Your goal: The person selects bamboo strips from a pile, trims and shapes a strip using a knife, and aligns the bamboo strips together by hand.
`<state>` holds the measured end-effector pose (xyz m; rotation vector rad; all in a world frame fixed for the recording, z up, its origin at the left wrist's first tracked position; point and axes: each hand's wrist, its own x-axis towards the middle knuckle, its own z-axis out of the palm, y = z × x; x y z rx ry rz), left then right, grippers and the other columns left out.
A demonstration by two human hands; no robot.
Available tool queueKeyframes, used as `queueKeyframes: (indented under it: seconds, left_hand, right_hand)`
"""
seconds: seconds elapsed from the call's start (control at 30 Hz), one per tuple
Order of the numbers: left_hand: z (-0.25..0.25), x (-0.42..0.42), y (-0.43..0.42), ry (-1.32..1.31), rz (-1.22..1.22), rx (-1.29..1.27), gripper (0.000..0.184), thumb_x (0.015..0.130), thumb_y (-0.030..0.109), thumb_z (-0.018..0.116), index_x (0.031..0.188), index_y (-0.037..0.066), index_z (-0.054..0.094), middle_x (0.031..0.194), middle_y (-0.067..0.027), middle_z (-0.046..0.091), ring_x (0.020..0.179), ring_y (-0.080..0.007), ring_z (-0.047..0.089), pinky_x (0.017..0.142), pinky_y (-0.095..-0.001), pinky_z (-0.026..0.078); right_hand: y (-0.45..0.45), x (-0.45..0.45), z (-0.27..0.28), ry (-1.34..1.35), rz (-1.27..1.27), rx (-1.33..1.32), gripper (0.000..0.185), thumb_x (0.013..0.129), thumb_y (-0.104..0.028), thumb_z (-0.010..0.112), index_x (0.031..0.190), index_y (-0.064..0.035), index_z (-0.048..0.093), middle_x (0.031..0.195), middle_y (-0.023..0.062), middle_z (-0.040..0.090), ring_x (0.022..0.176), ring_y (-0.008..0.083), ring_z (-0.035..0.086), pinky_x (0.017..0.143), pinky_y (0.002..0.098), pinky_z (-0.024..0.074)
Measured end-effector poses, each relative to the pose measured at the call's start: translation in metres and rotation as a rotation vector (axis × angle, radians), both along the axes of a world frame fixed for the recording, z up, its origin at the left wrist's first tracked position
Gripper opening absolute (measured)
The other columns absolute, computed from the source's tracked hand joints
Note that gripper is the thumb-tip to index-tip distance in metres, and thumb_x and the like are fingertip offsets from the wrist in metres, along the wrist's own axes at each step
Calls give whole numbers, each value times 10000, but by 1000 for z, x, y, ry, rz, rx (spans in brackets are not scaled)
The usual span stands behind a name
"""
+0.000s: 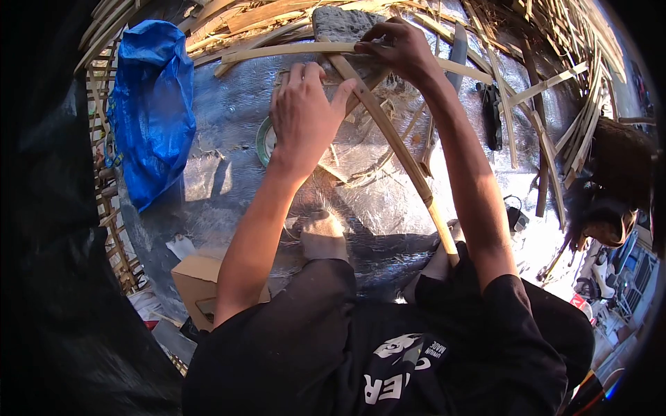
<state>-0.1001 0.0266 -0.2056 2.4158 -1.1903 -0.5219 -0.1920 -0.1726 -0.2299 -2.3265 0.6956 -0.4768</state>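
A long pale bamboo strip [277, 50] runs crosswise at the far side of the work surface. My right hand [400, 52] is closed on it, fingers pinched near its middle. Just below the strip, my left hand [302, 111] has its thumb spread away from the fingers; nothing shows in its grasp. Between my hands a wooden stick [388, 135] slants from the strip down toward my right leg. A grey stone block [343, 26] lies beyond the strip. Partly hidden by my left hand is a green-rimmed ring [263, 142].
Silvery sheeting [229, 104] covers the ground. A blue plastic bag [154, 111] lies left, above a cardboard box [191, 281]. Right of my right forearm are a blade [458, 55] and a black object [491, 116]. Many split bamboo strips [583, 41] are heaped at upper right.
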Motion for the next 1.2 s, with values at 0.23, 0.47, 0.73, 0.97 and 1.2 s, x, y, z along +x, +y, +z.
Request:
queueKeyframes:
  seconds: [0.23,0.47,0.73,0.97,1.2]
  left_hand:
    - [-35,20,-33,-527,-225,-212,765,903,656,515,1431,103,497,1497,-77,462,1426,-240,366,1134,-464,289]
    - [-31,15,-35,-490,-198,-80,740,910,669,491,1447,159,490,1514,-45,447,1445,-207,342,1163,-470,261]
    - [-38,19,-35,-455,-190,-161,701,913,614,538,1438,152,502,1515,-32,448,1443,-187,348,1149,-434,266]
    - [-44,14,-37,-528,-252,-183,614,975,603,414,1499,281,408,1542,-158,374,1462,-338,286,1155,-488,259]
    - [-32,5,-38,-515,-208,-57,497,1014,514,401,1487,364,407,1573,-183,306,1485,-344,227,1157,-523,222]
  right_hand:
    - [-12,-8,-3,-160,90,2,210,865,-279,752,1012,-129,759,976,39,703,858,184,661,769,328,520]
    - [-25,-61,25,-86,-62,-125,199,842,-264,773,993,-135,774,940,25,732,826,160,654,759,310,514]
    - [-15,-64,5,-63,-176,189,175,817,-224,790,953,-113,785,875,83,744,799,189,686,732,322,520]
    - [-21,-55,22,131,-115,-69,199,801,-276,802,947,-142,789,868,98,745,802,230,696,743,353,513]
    - [-7,-48,29,213,-239,38,285,806,-382,787,941,-130,789,830,112,738,764,248,702,742,354,516]
